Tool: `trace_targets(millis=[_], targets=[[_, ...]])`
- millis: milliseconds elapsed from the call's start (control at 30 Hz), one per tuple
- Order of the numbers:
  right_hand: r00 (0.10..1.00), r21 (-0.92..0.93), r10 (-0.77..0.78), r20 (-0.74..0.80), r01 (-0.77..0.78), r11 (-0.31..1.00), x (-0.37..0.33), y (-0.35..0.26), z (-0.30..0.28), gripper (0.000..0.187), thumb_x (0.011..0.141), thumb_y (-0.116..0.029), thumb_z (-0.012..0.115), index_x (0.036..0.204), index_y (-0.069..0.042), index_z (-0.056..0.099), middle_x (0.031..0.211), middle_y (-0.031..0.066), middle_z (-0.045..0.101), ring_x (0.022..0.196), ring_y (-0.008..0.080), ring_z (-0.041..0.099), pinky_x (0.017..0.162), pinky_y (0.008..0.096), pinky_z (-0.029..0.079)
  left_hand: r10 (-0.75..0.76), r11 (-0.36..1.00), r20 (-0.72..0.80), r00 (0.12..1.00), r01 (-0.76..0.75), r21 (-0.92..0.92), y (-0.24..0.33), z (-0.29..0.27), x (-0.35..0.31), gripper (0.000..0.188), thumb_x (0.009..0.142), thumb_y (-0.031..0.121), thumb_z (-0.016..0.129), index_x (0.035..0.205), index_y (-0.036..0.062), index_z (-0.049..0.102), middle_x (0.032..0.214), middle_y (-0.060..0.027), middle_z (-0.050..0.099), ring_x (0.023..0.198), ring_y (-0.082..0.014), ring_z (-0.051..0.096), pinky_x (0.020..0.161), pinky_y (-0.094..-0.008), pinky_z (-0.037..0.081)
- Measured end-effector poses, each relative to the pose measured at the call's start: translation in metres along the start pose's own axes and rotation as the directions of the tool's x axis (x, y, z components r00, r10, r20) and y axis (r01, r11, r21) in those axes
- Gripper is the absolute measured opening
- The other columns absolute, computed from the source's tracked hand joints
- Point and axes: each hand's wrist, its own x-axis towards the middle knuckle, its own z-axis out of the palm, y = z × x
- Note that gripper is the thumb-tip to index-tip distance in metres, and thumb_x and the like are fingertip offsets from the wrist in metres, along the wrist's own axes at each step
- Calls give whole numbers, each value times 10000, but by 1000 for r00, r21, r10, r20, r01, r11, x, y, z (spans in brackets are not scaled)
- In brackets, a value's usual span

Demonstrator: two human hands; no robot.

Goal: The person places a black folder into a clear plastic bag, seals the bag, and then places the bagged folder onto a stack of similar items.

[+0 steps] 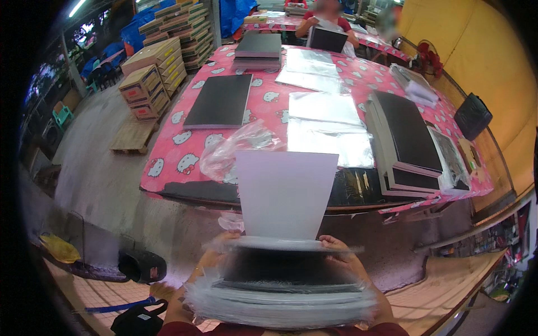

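A stiff white board (287, 193) stands upright in front of me, its lower edge between my two hands. My left hand (223, 245) is closed at its lower left side, partly blurred and hidden by clear plastic. At the lower right corner my right hand (338, 249) is closed, with the fingers bent over the edge. A blurred strip of clear plastic (286, 243) runs across between the hands. Below it, against my body and between my forearms, lies a stack of black boards in clear plastic sleeves (280, 302).
Ahead is a table with a pink patterned cloth (185, 147). On it lie a black board (219, 101), crumpled clear plastic (241, 148), shiny sleeves (328, 131) and a tall black stack (406, 134). Cartons (143, 92) stand left. Another person (330, 22) handles a black board at the far end.
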Motion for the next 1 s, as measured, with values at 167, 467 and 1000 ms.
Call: trace_targets(millis=[167,467,1000], targets=[[991,-332,-105,-87,70,941,24,13,-6,338,888,-264,637,1125,-30,581,992,55,606,919,132,577,812,254,469,-38,977,47,998,27,212,-33,-29,17,292,888,117,554,1149,-10,522,981,-94,622,801,-147,608,660,-273,505],[982,-645,-128,141,189,741,-31,-29,22,248,932,-238,577,1058,-26,594,996,44,581,926,119,530,833,267,415,-36,958,80,996,12,285,-23,-55,-2,354,872,114,562,1194,-23,508,1066,-123,616,929,-181,618,791,-324,509],[477,-543,-878,38,748,382,-43,-71,114,536,891,-410,611,1227,-18,470,1106,63,580,982,172,557,908,330,421,628,600,125,768,-581,550,74,75,-32,318,916,233,591,1125,-7,589,1039,-34,607,944,-89,539,840,-251,424]])
